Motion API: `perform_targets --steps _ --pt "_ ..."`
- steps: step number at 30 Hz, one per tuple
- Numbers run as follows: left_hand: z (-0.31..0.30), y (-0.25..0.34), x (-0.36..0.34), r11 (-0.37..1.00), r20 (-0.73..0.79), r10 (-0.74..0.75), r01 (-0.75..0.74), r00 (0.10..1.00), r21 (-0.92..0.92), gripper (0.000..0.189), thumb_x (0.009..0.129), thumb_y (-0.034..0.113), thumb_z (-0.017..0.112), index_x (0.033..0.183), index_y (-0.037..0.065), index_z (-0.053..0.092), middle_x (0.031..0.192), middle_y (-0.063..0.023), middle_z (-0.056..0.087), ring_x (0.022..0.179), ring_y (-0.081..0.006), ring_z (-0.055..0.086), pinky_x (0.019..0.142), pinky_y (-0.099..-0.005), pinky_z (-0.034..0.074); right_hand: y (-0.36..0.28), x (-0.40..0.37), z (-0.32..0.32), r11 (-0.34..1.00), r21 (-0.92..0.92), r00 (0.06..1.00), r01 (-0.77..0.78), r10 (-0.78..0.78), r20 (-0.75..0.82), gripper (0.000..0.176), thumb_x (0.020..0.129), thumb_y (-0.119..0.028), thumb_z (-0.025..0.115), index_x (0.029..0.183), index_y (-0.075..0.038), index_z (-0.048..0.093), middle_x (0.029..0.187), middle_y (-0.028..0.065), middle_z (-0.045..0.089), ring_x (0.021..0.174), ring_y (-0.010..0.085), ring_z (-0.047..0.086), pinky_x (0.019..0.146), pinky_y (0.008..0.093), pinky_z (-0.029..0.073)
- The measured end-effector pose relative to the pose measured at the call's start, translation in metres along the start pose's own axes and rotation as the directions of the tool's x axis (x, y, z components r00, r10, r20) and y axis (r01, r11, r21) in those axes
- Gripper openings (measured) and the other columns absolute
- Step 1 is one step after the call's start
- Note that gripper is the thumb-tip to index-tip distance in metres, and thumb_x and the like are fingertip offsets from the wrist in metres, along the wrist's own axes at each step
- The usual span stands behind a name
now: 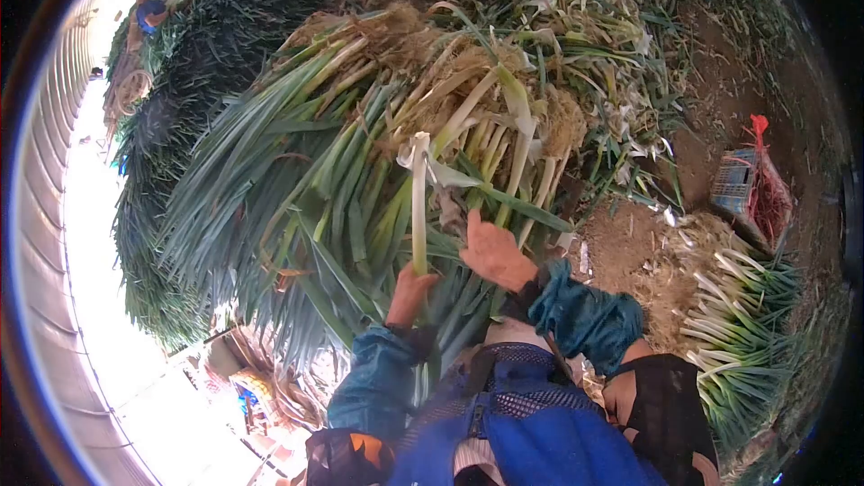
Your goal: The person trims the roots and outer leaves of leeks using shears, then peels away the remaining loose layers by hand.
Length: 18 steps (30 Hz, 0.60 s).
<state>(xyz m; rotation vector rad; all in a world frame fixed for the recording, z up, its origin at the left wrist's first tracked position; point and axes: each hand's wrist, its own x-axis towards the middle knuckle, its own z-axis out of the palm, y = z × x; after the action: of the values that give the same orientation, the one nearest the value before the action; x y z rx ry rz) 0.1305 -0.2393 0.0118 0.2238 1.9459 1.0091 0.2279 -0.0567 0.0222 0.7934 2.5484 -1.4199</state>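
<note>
My left hand (412, 295) is closed around the stalk of a leek (419, 207), whose pale white end points up, away from me. Close to its right, my right hand (498, 256) is closed with the thumb or a finger raised; what lies in it is hidden. A loose green leaf (517, 202) hangs from near the leek's white end and passes just above my right hand. Beneath and beyond both hands spreads a large heap of leeks (351, 153), their brown roots at the far side and long green leaves toward the left.
Trimmed leeks (733, 324) with white stems lie in a row at the right. Behind them sits a blue crate (736, 182) with red netting (769, 202). Stripped leaves (594, 63) litter the ground at the far side. A dark green leek pile (234, 54) rises at the left.
</note>
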Motion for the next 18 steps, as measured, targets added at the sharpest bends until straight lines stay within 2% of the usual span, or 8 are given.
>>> perform_targets --steps 5,8,9,10,14,16,17,18 --pt "-0.003 -0.003 -0.006 0.995 0.030 -0.081 0.083 0.996 -0.057 0.018 0.073 0.006 0.060 0.090 0.002 0.054 0.066 -0.0019 0.050 0.053 -0.0109 0.048 0.046 -0.0267 0.039 0.020 0.059 0.004 0.994 -0.103 0.991 -0.021 0.007 -0.132 0.031 0.074 -0.013 0.055 0.093 0.005 0.040 0.074 0.0257 0.059 0.069 0.0413 0.061 0.062 0.0486 0.049" --pt "-0.002 -0.006 -0.011 0.995 0.053 -0.093 0.095 0.994 -0.041 0.017 0.073 0.006 0.060 0.089 0.003 0.054 0.066 -0.0022 0.050 0.053 -0.0107 0.048 0.046 -0.0261 0.038 0.012 0.038 -0.009 1.000 -0.017 0.994 -0.025 0.023 -0.107 0.029 0.074 -0.013 0.056 0.091 0.004 0.040 0.073 0.0266 0.059 0.070 0.0429 0.060 0.060 0.0475 0.050" --pt "0.000 0.001 -0.013 0.997 0.034 -0.081 0.082 0.996 -0.013 0.018 0.072 0.006 0.060 0.089 0.002 0.054 0.066 -0.0027 0.051 0.054 -0.0107 0.048 0.047 -0.0263 0.039 0.005 0.019 -0.016 0.999 0.014 0.995 -0.035 0.036 -0.090 0.030 0.074 -0.014 0.057 0.091 0.004 0.040 0.073 0.0272 0.058 0.070 0.0434 0.060 0.060 0.0474 0.050" --pt "0.003 0.016 -0.014 0.998 0.016 -0.064 0.064 0.998 0.013 0.019 0.072 0.007 0.060 0.089 0.002 0.054 0.067 -0.0031 0.051 0.056 -0.0106 0.049 0.048 -0.0266 0.039 0.006 -0.001 -0.017 0.996 -0.006 0.992 0.086 -0.086 -0.087 0.034 0.074 -0.014 0.057 0.095 0.004 0.038 0.074 0.0278 0.058 0.071 0.0441 0.059 0.061 0.0476 0.050" --pt "0.011 0.011 0.019 0.992 -0.041 0.117 -0.115 0.992 0.061 0.021 0.072 0.007 0.059 0.091 0.002 0.053 0.069 -0.0040 0.053 0.060 -0.0132 0.052 0.054 -0.0302 0.042 -0.009 -0.041 -0.020 0.999 -0.037 0.998 0.036 -0.034 0.050 0.038 0.075 -0.016 0.057 0.099 0.005 0.038 0.073 0.0254 0.059 0.069 0.0424 0.060 0.060 0.0478 0.049" --pt "0.035 -0.024 0.039 0.996 0.009 0.084 -0.085 0.996 0.030 0.022 0.073 0.009 0.060 0.093 0.002 0.053 0.069 -0.0078 0.054 0.062 -0.0213 0.054 0.058 -0.0339 0.044 0.002 -0.037 -0.022 0.996 -0.082 0.996 -0.045 0.051 0.077 0.040 0.075 -0.017 0.058 0.100 0.005 0.037 0.072 0.0251 0.058 0.069 0.0418 0.060 0.060 0.0476 0.049" --pt "0.049 -0.034 0.044 0.997 0.034 0.068 -0.069 0.997 0.016 0.023 0.073 0.011 0.060 0.093 0.002 0.052 0.069 -0.0097 0.055 0.062 -0.0254 0.055 0.059 -0.0357 0.045 0.023 -0.032 -0.021 0.996 -0.088 0.999 -0.029 0.027 -0.023 0.046 0.076 -0.020 0.058 0.106 0.007 0.036 0.074 0.0252 0.058 0.070 0.0420 0.059 0.062 0.0480 0.047" --pt "0.063 -0.034 0.042 0.931 0.079 0.165 -0.182 0.983 0.318 0.026 0.074 0.015 0.059 0.096 0.003 0.050 0.076 -0.0189 0.059 0.071 -0.0392 0.056 0.065 -0.0422 0.046 0.056 -0.026 -0.019 0.995 -0.097 0.992 -0.015 0.003 -0.123 0.053 0.077 -0.023 0.058 0.112 0.009 0.035 0.076 0.0254 0.057 0.072 0.0422 0.058 0.063 0.0483 0.046"
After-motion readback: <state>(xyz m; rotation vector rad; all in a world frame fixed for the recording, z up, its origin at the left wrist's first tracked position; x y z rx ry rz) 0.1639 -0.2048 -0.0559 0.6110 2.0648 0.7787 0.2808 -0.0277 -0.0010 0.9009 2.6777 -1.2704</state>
